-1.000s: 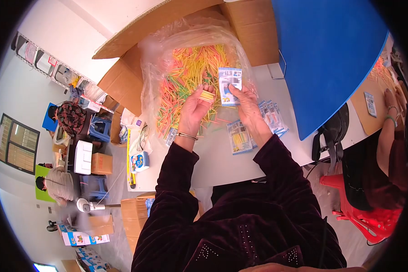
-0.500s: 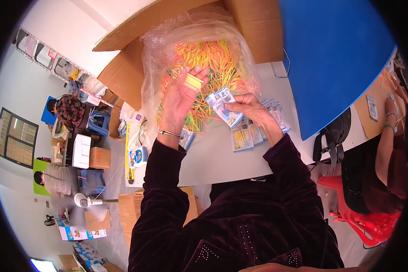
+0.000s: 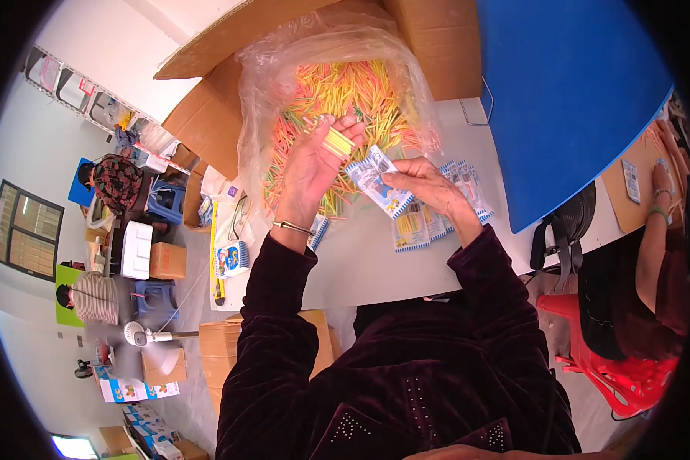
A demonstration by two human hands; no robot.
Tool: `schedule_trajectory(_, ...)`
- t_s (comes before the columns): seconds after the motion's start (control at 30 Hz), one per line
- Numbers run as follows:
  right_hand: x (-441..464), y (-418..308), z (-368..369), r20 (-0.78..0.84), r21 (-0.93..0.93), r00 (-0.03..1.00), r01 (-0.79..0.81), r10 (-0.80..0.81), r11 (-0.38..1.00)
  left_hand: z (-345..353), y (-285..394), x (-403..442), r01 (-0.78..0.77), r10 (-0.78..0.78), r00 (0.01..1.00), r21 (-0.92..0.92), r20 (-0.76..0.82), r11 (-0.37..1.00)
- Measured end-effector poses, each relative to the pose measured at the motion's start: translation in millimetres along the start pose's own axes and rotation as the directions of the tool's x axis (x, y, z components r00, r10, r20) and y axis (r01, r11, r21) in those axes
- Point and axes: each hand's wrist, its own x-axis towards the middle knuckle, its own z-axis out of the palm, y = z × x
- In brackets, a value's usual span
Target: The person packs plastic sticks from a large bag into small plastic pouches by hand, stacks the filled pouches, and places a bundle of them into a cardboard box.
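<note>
My left hand (image 3: 311,170), palm up with curled fingers, holds a small bundle of thin yellow sticks (image 3: 337,144). Between thumb and fingers, my right hand (image 3: 429,186) grips a small blue-and-white printed plastic packet (image 3: 379,184) by its side. The bundle's end is close to the packet's upper left edge; whether they touch I cannot tell. Behind both hands lies a heap of loose pink, yellow and green sticks (image 3: 349,96) on a clear plastic bag (image 3: 264,84). Partly under my right hand are several packets (image 3: 412,230) with yellow sticks showing inside.
A cardboard box (image 3: 437,50) stands behind the heap on the white table (image 3: 360,272). To the right are a blue board (image 3: 567,100) and a black bag (image 3: 571,230). Glasses (image 3: 240,218) and a yellow cutter (image 3: 219,287) lie left. A co-worker's arm (image 3: 652,253) is far right.
My left hand has shifted slightly right, bringing the yellow bundle nearer the packet. Its fingers have curled more around the sticks. My right hand keeps the packet nearly in place.
</note>
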Motion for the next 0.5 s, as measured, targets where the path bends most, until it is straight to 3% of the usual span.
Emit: schedule_trajectory(0.5,-2.9,-1.3,9.1,-0.106,0.027,0.994,-0.001,0.004,1.000,-0.3,-10.4,-5.7,-0.010,0.010,1.000,0.017,0.014,1.000)
